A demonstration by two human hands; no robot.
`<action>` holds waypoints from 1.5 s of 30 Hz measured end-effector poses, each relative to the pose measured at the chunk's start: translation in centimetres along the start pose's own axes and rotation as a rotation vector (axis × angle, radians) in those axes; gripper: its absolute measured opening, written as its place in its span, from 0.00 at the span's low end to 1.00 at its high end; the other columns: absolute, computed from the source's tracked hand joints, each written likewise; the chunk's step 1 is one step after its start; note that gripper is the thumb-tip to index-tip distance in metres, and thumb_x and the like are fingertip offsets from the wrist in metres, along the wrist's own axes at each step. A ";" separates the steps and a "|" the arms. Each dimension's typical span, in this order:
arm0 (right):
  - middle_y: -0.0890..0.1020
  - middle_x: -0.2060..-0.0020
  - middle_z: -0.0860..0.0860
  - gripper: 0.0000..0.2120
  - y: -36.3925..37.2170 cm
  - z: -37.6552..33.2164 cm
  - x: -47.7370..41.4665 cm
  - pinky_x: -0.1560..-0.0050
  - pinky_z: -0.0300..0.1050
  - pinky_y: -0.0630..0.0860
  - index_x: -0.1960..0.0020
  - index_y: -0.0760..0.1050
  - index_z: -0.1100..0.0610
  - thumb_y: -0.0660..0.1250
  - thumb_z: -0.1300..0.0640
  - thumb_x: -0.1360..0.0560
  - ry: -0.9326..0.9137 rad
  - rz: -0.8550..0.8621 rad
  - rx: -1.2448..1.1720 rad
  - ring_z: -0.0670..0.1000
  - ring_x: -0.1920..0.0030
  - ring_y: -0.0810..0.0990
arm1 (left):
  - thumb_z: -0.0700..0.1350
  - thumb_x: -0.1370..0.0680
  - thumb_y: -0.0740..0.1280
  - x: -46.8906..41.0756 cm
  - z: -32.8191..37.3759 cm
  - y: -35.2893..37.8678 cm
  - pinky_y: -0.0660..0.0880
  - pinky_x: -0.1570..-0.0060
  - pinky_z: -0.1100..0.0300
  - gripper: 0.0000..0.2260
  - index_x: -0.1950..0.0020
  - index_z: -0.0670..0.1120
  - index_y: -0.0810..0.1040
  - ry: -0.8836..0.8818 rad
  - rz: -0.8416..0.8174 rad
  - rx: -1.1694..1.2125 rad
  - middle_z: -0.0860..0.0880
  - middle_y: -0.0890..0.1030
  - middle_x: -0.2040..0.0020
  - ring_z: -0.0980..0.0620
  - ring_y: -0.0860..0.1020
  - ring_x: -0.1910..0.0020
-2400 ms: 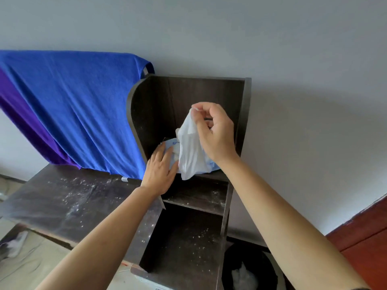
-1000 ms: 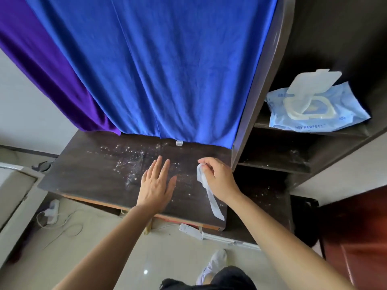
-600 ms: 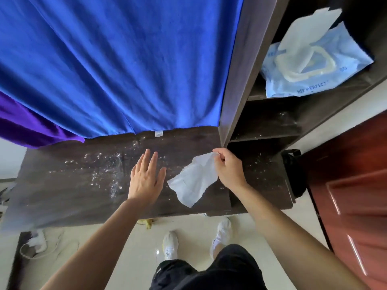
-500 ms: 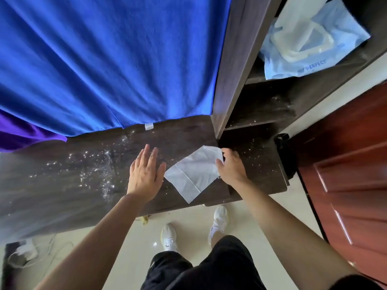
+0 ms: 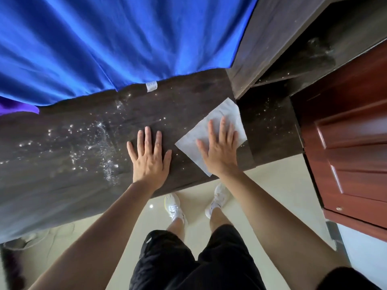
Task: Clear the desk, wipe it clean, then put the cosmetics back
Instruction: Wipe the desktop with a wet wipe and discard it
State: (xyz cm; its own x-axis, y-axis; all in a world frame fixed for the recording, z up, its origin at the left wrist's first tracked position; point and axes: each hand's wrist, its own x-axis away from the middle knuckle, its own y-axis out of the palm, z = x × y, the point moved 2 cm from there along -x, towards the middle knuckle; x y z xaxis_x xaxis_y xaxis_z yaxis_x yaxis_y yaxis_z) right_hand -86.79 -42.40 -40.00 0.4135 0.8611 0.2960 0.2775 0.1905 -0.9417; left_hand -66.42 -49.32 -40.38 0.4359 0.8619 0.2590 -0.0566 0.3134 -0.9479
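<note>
Fingers [image 5: 211, 132] of the right hand [image 5: 219, 152] straight and spread, pressing a white wipe [image 5: 191, 143] flat on the dark surface [image 5: 62, 174]. The left hand [image 5: 149, 159] lies flat beside it, holding nothing. White specks [image 5: 100, 139] are scattered to the left. A blue cloth [image 5: 125, 38] overhangs the rear edge, and an upright panel [image 5: 261, 38] stands just beyond the wipe's far corner.

Domestic room: dark wooden worktop [image 5: 62, 185] with side shelves [image 5: 297, 65], draped blue cloth [image 5: 117, 38], tiled floor [image 5: 272, 191], panelled red-brown door [image 5: 351, 155].

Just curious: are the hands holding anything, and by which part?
Nothing is gripped. The right hand presses flat on the wipe, over its middle; the left hand rests on the desk.
</note>
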 end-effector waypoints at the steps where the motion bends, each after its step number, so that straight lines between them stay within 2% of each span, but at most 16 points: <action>1: 0.42 0.19 0.60 0.36 0.4 -0.2 -0.7 0.22 0.64 0.43 0.18 0.45 0.51 0.49 0.34 0.18 -0.015 0.004 0.019 0.65 0.20 0.41 | 0.60 0.17 0.47 0.1 -0.1 0.6 0.42 0.26 0.35 0.29 0.19 0.48 0.52 0.001 0.011 -0.024 0.43 0.49 0.19 0.42 0.45 0.20; 5: 0.43 0.19 0.59 0.36 0.4 -0.8 -5.3 0.22 0.63 0.43 0.18 0.43 0.48 0.44 0.31 0.20 -0.126 0.025 0.086 0.64 0.20 0.41 | 0.63 0.18 0.45 -0.2 -0.3 1.9 0.39 0.26 0.36 0.29 0.19 0.52 0.50 -0.006 0.064 -0.079 0.44 0.48 0.19 0.43 0.45 0.20; 9: 0.44 0.19 0.58 0.36 -0.7 -1.5 -9.4 0.22 0.64 0.44 0.18 0.43 0.49 0.42 0.32 0.20 -0.105 0.045 0.088 0.63 0.20 0.42 | 0.62 0.17 0.46 -0.2 -0.4 2.0 0.42 0.26 0.35 0.28 0.19 0.53 0.51 0.011 0.110 -0.068 0.44 0.49 0.19 0.42 0.46 0.20; 12: 0.47 0.19 0.59 0.35 -0.2 -1.1 -7.1 0.22 0.64 0.46 0.18 0.46 0.50 0.43 0.33 0.19 -0.167 0.072 0.089 0.64 0.20 0.44 | 0.62 0.17 0.46 -0.2 -0.4 2.1 0.43 0.26 0.34 0.28 0.19 0.53 0.51 0.006 0.112 -0.066 0.44 0.48 0.19 0.43 0.46 0.20; 15: 0.50 0.19 0.58 0.35 1.4 2.0 -1.0 0.22 0.64 0.47 0.18 0.52 0.51 0.48 0.33 0.18 -0.235 0.127 0.104 0.64 0.20 0.46 | 0.63 0.17 0.46 -0.2 -0.5 2.0 0.43 0.26 0.33 0.28 0.19 0.53 0.50 0.008 0.113 -0.060 0.44 0.48 0.19 0.43 0.45 0.20; 19: 0.52 0.20 0.61 0.35 2.0 8.5 4.3 0.24 0.63 0.57 0.19 0.54 0.53 0.53 0.35 0.18 -0.162 0.166 0.052 0.64 0.20 0.49 | 0.63 0.18 0.46 -0.2 -0.4 2.2 0.43 0.26 0.34 0.29 0.19 0.53 0.50 0.012 0.125 -0.045 0.44 0.48 0.19 0.43 0.45 0.20; 21: 0.53 0.20 0.61 0.35 1.6 9.8 3.4 0.24 0.63 0.59 0.18 0.52 0.53 0.51 0.34 0.18 -0.078 0.113 -0.002 0.64 0.20 0.53 | 0.63 0.18 0.47 -0.2 -0.4 2.2 0.43 0.26 0.34 0.29 0.19 0.53 0.50 0.008 0.132 -0.041 0.44 0.48 0.19 0.43 0.45 0.20; 24: 0.58 0.21 0.60 0.35 0.8 8.5 -0.5 0.24 0.63 0.57 0.18 0.49 0.51 0.47 0.34 0.18 0.072 0.128 -0.051 0.64 0.21 0.56 | 0.63 0.18 0.48 -0.2 -0.5 2.1 0.43 0.26 0.33 0.28 0.19 0.53 0.51 0.001 0.137 -0.036 0.44 0.48 0.19 0.43 0.46 0.20; 27: 0.55 0.20 0.61 0.35 0.3 5.6 -3.9 0.24 0.61 0.59 0.18 0.51 0.54 0.46 0.34 0.18 0.179 0.197 -0.053 0.63 0.21 0.55 | 0.62 0.18 0.48 -0.2 -0.4 2.0 0.44 0.26 0.34 0.28 0.19 0.53 0.52 0.000 0.131 -0.040 0.44 0.49 0.19 0.43 0.46 0.20; 29: 0.54 0.20 0.61 0.35 0.5 4.1 -3.7 0.23 0.61 0.56 0.18 0.53 0.55 0.46 0.35 0.18 0.155 0.227 -0.001 0.63 0.21 0.53 | 0.62 0.18 0.48 -0.2 -0.3 1.9 0.44 0.26 0.34 0.28 0.19 0.53 0.51 0.004 0.122 -0.042 0.44 0.48 0.19 0.43 0.46 0.20; 31: 0.54 0.20 0.60 0.33 1.3 3.2 -1.6 0.22 0.63 0.52 0.18 0.53 0.55 0.46 0.37 0.17 -0.030 0.218 0.074 0.63 0.20 0.51 | 0.62 0.18 0.47 -0.2 -0.3 1.8 0.45 0.26 0.33 0.28 0.19 0.53 0.51 0.003 0.113 -0.040 0.45 0.48 0.19 0.43 0.45 0.20; 33: 0.54 0.20 0.59 0.33 2.2 3.1 1.1 0.23 0.63 0.52 0.18 0.53 0.54 0.48 0.37 0.16 -0.218 0.199 0.106 0.62 0.20 0.49 | 0.62 0.18 0.47 -0.2 -0.3 1.8 0.45 0.26 0.33 0.28 0.19 0.53 0.50 0.002 0.107 -0.032 0.45 0.47 0.19 0.43 0.45 0.20; 35: 0.53 0.19 0.59 0.33 2.7 3.7 2.5 0.23 0.62 0.52 0.18 0.53 0.54 0.50 0.36 0.17 -0.288 0.183 0.099 0.61 0.19 0.48 | 0.62 0.18 0.47 -0.1 -0.3 1.8 0.45 0.26 0.33 0.29 0.19 0.53 0.50 0.000 0.105 -0.029 0.45 0.47 0.18 0.43 0.45 0.20; 40: 0.51 0.19 0.59 0.36 1.1 3.3 -2.2 0.21 0.60 0.49 0.18 0.52 0.53 0.50 0.34 0.18 -0.319 0.153 0.115 0.61 0.19 0.47 | 0.62 0.18 0.48 -0.2 -0.3 1.8 0.44 0.26 0.33 0.29 0.19 0.52 0.51 0.000 0.101 -0.040 0.45 0.47 0.19 0.43 0.45 0.20; 45: 0.49 0.19 0.60 0.38 -2.7 -0.1 -12.5 0.21 0.59 0.43 0.18 0.48 0.53 0.44 0.32 0.20 -0.143 0.081 0.085 0.63 0.20 0.46 | 0.62 0.18 0.48 -0.2 -0.3 1.8 0.44 0.26 0.34 0.29 0.19 0.52 0.51 0.001 0.105 -0.043 0.44 0.48 0.19 0.43 0.45 0.20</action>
State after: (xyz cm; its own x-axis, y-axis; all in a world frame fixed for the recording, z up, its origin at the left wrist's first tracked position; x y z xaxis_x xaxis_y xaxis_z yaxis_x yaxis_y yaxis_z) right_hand -92.61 -53.78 -41.16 0.3025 0.9322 0.1988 0.1711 0.1521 -0.9734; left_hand -66.29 -49.02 -42.23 0.4301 0.8890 0.1573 -0.0638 0.2037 -0.9770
